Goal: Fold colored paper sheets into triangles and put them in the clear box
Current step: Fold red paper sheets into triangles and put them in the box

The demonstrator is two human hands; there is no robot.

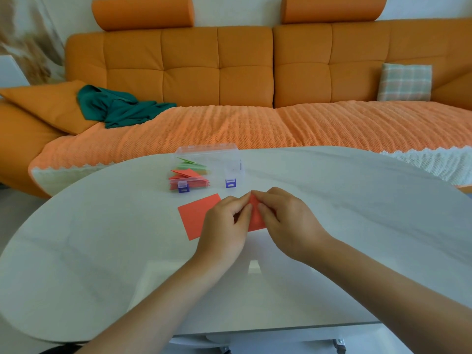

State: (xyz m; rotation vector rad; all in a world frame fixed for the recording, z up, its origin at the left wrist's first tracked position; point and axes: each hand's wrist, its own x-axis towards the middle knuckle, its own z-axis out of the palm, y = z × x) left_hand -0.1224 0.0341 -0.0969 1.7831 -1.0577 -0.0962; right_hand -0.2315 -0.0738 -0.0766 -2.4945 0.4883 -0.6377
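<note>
home living room, orange sofa (194, 72), checked cushion (404, 82)

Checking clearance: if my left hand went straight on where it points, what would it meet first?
The half-folded red sheet that the left hand pinches; just beyond it, probably the right hand.

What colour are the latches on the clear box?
Blue-purple: both latches on the clear box front. The head view, the only one, shows them.

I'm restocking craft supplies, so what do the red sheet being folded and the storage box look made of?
Red sheet: thin matte paper, apparently; it folds sharply and shows no shine. Box: clear glossy plastic, probably rigid; folded pieces show through its walls.
</note>
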